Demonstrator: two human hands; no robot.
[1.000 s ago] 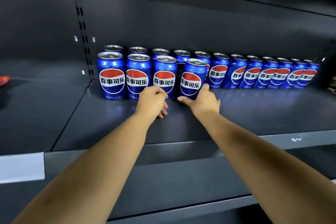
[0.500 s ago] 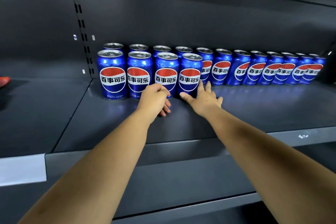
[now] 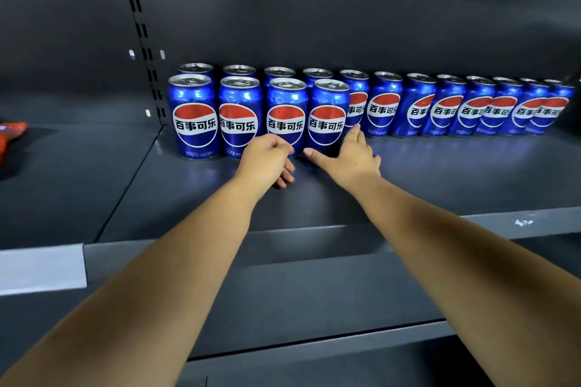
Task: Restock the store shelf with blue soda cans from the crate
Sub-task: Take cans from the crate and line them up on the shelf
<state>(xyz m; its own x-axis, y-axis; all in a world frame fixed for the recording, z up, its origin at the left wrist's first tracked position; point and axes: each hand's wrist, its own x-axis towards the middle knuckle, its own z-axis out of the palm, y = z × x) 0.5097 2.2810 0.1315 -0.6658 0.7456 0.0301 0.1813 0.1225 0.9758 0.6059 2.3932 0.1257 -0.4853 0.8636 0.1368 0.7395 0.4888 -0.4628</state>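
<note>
Blue soda cans stand on the dark shelf (image 3: 314,198) in a long back row (image 3: 446,107) and a short front row at the left. The fourth can of the front row (image 3: 327,116) stands upright beside the third front can (image 3: 286,116). My right hand (image 3: 349,157) lies with straight fingers along the fourth can's right side, thumb stretched across its base. My left hand (image 3: 267,160) rests on the shelf just in front of the third can, fingers loosely curled under and holding nothing. The crate is out of view.
A slotted upright (image 3: 143,41) divides this bay from the left one, where a red object (image 3: 11,133) lies at the frame's edge. The shelf's front lip (image 3: 314,239) runs under my forearms, with a lower shelf (image 3: 314,308) beneath. A white label strip (image 3: 41,267) sits at the left.
The fourth front can, tilted a second ago, now stands upright in line with the front row. My right hand's fingers have straightened along its side. My left hand has stayed put.
</note>
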